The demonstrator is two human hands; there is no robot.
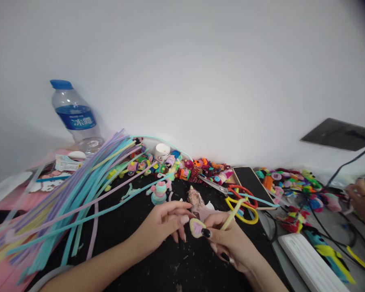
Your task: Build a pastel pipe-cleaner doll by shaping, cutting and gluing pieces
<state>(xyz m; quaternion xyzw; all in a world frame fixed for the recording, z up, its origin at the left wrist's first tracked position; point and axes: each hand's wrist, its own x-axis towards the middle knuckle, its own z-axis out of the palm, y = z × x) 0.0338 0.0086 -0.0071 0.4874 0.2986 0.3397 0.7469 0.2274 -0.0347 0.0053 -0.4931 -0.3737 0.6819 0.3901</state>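
My right hand point(228, 239) pinches a pipe cleaner piece point(197, 228), a small rounded shape with a pale yellow rim and pink middle. A yellow tail point(234, 214) of it sticks up past the fingers. My left hand point(167, 223) is close beside the piece on its left, fingers loosely spread, with nothing visible in them. Behind the hands lie scissors point(241, 200) with red and yellow handles, their blades pointing to the upper left. A small pink and teal pipe cleaner figure point(160, 190) stands beyond my left hand, on the black mat point(158, 263).
Long pastel pipe cleaners point(88, 202) spread across the left. A water bottle point(76, 117) leans against the wall. Colourful figures point(185, 168), a paper cup point(162, 152) and a phone point(251, 184) line the back. At right are a white power strip point(310, 263), black cables and another person's hand point(363, 198).
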